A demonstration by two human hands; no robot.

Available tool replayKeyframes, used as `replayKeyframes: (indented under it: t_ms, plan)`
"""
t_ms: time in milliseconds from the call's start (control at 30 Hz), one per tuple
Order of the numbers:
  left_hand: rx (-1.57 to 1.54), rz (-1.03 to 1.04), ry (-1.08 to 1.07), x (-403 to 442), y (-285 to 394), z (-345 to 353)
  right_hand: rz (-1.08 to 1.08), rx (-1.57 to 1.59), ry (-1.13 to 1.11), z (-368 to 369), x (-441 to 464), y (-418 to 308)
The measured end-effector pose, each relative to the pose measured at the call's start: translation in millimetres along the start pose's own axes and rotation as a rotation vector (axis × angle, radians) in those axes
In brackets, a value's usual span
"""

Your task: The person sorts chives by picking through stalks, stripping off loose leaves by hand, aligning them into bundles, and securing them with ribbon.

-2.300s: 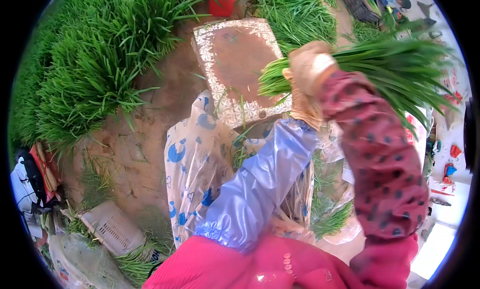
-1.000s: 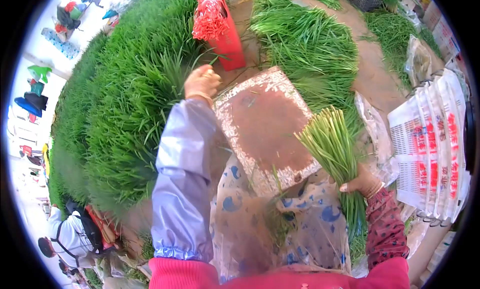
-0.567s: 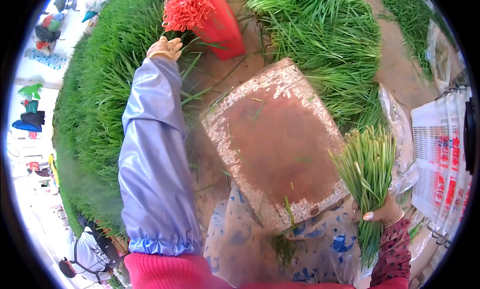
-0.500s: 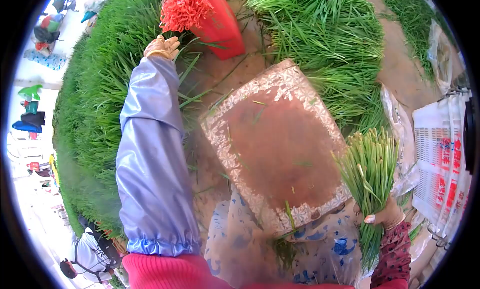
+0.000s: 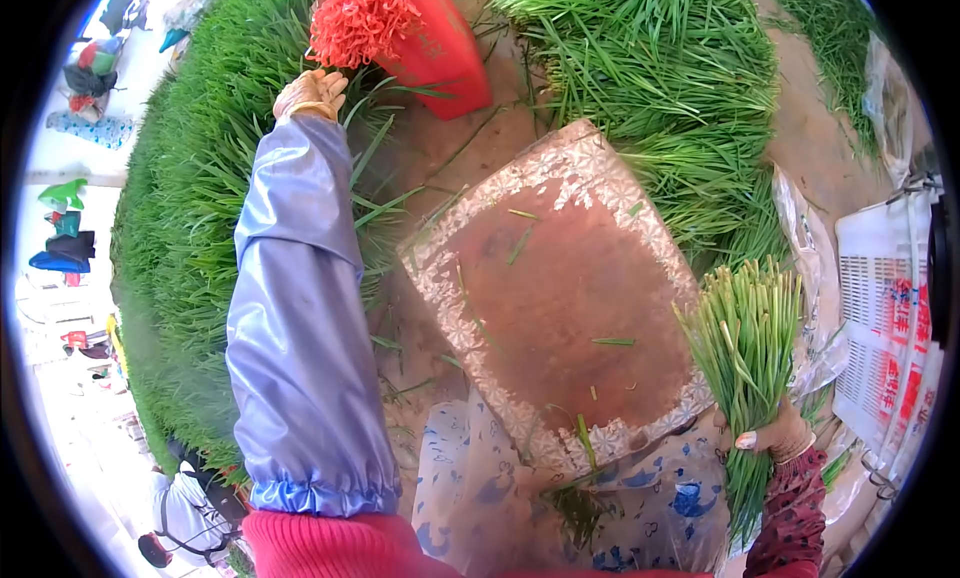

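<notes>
My left hand (image 5: 311, 95), in a pale glove, is at the upper left beside the tall green leaves, just below a bundle of orange-red ties (image 5: 362, 20). Its fingers are bent inward; whether a tie is between them cannot be made out. The ties hang at the top of a red container (image 5: 445, 63). At the lower right, my right hand (image 5: 783, 433) is wrapped around a bunch of garlic chives (image 5: 745, 338), its pale cut ends pointing up and leaves hanging below. Between my hands lies a worn board (image 5: 570, 278) with a patterned, peeling edge and a few loose leaf scraps.
A large heap of chives (image 5: 660, 88) lies beyond the board. More green leaves (image 5: 190, 248) form a mass along the left. White plastic crates (image 5: 885, 308) stand at the right. Printed clear plastic (image 5: 450, 478) lies at the near edge. Another person (image 5: 190, 513) is at the lower left.
My left hand has moved slightly left and down, and its fingers look more curled. My right hand still grips the chives, almost unmoved. The view has shifted a little.
</notes>
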State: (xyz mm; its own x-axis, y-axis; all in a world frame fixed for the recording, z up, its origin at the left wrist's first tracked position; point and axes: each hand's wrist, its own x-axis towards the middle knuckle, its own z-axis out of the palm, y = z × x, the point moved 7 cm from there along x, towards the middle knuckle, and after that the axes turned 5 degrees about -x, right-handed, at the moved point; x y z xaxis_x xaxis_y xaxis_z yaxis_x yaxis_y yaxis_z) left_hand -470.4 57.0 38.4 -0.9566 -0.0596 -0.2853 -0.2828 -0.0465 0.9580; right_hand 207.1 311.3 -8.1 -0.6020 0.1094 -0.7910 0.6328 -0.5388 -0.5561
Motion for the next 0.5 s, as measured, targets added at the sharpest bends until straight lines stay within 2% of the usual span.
replayKeyframes:
  t_ms: [200,300,400,500]
  plan:
    - [0.006,-0.029,-0.044,-18.0,-4.9,-2.0,0.094,-0.059,-0.061,8.4,-7.4,-3.1]
    - [-0.021,-0.084,-0.074,-5.1,-8.5,2.6,-0.024,-0.060,-0.018,-2.0,-5.7,9.6]
    - [0.090,-0.066,-0.017,-17.0,1.2,11.5,-0.030,-0.041,0.011,-14.0,-2.2,21.3]
    - [0.048,-0.038,-0.034,-4.4,3.4,13.8,0.011,0.028,-0.004,0.2,-0.5,5.2]
